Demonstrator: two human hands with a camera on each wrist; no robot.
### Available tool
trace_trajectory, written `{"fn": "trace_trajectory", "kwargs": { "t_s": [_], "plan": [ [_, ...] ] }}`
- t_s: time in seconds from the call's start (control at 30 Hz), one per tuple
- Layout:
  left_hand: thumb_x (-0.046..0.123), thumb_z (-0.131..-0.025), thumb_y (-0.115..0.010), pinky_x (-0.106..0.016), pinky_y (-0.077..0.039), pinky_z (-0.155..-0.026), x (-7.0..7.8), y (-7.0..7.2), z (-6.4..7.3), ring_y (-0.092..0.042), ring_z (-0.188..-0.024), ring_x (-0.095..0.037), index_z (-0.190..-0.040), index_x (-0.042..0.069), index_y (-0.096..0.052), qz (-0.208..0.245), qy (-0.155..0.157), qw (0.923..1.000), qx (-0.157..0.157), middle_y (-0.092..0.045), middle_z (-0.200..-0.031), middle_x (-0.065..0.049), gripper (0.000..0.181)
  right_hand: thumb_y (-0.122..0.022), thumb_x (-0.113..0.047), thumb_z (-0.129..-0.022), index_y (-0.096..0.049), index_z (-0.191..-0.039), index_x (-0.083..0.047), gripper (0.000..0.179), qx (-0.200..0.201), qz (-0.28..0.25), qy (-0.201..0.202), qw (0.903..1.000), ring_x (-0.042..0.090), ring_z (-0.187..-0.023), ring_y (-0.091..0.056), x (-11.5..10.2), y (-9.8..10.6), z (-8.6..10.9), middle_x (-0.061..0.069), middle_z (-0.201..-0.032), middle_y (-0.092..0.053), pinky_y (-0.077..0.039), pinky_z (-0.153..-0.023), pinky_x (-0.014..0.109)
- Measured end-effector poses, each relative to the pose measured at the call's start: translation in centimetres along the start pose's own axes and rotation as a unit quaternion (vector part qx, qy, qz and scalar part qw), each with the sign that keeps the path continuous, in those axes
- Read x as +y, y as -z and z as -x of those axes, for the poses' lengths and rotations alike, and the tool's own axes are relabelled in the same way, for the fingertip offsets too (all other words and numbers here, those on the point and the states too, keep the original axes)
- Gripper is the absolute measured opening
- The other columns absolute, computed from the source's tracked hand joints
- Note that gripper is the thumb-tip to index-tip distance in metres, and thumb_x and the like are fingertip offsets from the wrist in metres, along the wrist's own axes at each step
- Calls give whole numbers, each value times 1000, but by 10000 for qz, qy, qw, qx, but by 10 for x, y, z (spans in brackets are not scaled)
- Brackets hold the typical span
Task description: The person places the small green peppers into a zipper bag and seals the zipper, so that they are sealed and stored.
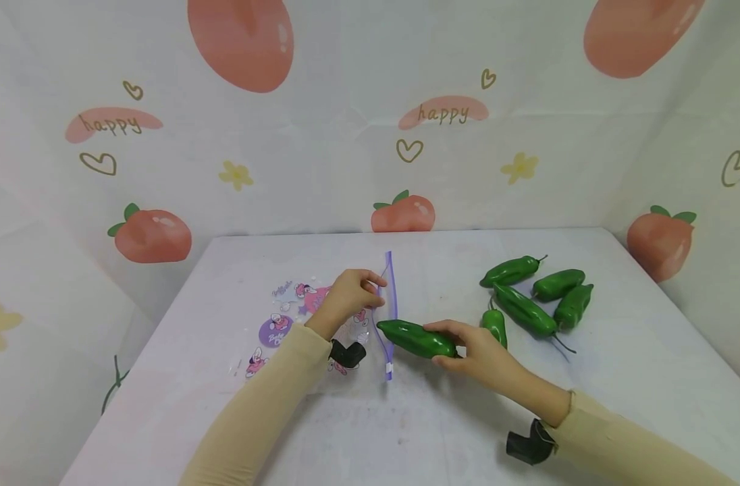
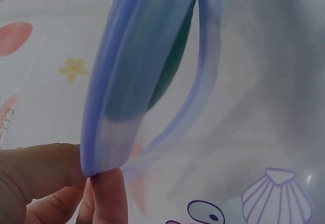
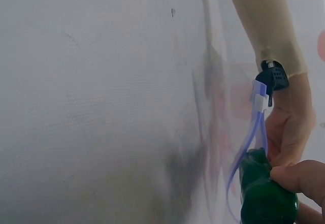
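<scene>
A clear zip bag with pink and purple cartoon prints lies on the table, its purple zip edge toward the right. My left hand pinches that edge between thumb and fingertips, and in the left wrist view the bag's mouth gapes. My right hand grips a glossy green pepper by its stem end. The pepper's pointed tip is right at the bag's mouth. Through the translucent zip strip, the left wrist view shows the green of the pepper.
Several more green peppers lie in a loose group at the back right of the white table. One small pepper is partly hidden behind my right hand. A peach-printed cloth hangs behind the table.
</scene>
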State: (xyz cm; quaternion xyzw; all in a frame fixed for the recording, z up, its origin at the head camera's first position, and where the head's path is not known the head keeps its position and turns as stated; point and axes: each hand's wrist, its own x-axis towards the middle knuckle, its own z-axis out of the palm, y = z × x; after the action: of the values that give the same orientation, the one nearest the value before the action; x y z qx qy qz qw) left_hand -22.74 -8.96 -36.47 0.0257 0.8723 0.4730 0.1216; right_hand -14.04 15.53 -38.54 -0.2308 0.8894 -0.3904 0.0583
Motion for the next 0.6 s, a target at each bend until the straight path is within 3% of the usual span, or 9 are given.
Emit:
{"fn": "trace_trajectory", "kwargs": {
  "t_s": [0.33,0.6],
  "plan": [
    [5,-79,-76,-25,-52,-66,0,2,-1,-60,-69,-15,-111,4,-69,-66,-59,10000,-16,-61,-81,-5,33,-76,-12,-83,-62,-127,-9,46,22,-54,41,10000,19,-100,-63,-4,0,-5,12,-123,-63,-54,-89,39],
    [6,-79,-76,-27,-54,-70,0,1,-1,-61,-71,-15,-112,4,-69,-50,-20,10000,-36,-61,-83,-6,33,-75,-12,-83,-61,-127,-8,47,-35,-160,-20,9999,20,-100,-63,-4,-1,-9,11,-121,-61,-53,-90,38]
  ]
}}
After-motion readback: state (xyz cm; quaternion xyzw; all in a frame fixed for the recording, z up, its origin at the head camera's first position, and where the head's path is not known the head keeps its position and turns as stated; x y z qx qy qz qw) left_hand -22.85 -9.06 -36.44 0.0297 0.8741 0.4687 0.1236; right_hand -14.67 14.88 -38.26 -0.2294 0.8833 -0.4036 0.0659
